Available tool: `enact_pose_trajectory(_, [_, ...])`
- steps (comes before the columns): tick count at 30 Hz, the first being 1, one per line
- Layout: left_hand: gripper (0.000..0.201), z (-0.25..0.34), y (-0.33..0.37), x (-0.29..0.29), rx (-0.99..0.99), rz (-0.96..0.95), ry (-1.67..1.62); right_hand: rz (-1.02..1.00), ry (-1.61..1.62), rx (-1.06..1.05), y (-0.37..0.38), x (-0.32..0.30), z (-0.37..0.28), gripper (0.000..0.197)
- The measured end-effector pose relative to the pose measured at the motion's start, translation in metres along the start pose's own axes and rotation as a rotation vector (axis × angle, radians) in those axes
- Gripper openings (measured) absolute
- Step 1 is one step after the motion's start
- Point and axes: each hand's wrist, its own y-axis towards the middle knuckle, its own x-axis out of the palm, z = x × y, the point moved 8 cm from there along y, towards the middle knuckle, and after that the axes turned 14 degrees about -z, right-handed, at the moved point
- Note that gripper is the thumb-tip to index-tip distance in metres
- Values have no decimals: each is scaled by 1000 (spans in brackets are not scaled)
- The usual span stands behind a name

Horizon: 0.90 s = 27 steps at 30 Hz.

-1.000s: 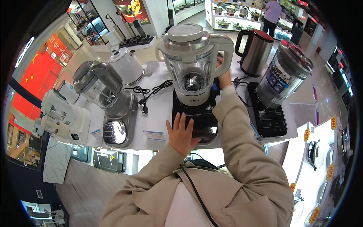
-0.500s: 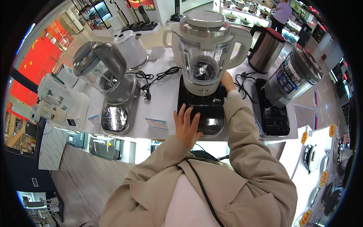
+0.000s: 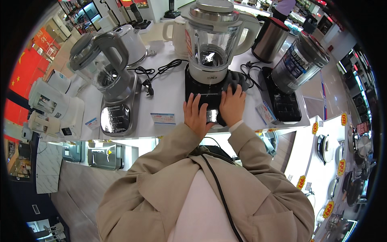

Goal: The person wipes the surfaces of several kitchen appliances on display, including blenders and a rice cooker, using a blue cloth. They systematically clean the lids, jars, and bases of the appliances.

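Grey cloth (image 3: 238, 80), touching right hand (image 3: 232, 105), blender (image 3: 209, 66) alongside.

A clear-jug blender (image 3: 211, 46) stands on the white tabletop (image 3: 165, 94). Over the front of its black base (image 3: 213, 103) lies the left hand (image 3: 196, 115), fingers spread; the right hand (image 3: 232, 107) is just beside, fingertips at a dark gray cloth (image 3: 238, 79) against the blender's right side. Left of the blender are a black cord (image 3: 167, 67) and a gray blender (image 3: 121, 92); behind it, rightward, a red-lidded kettle (image 3: 270, 41).
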Motion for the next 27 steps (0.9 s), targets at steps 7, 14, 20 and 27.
enact_pose_trajectory(7, [43,7,-45,-35,129,289,-65,-109,-108,-271,-63,3,-69,49])
enact_pose_trajectory(14, [27,-5,-96,-47,149,241,-217,-41,-188,-569,-100,23,-94,54])
enact_pose_trajectory(20, [16,-10,-118,-43,193,128,-353,-70,-373,-736,-127,42,-69,29])
enact_pose_trajectory(27, [17,-15,-148,-17,195,-46,-469,-161,-401,-694,-164,49,-13,19])
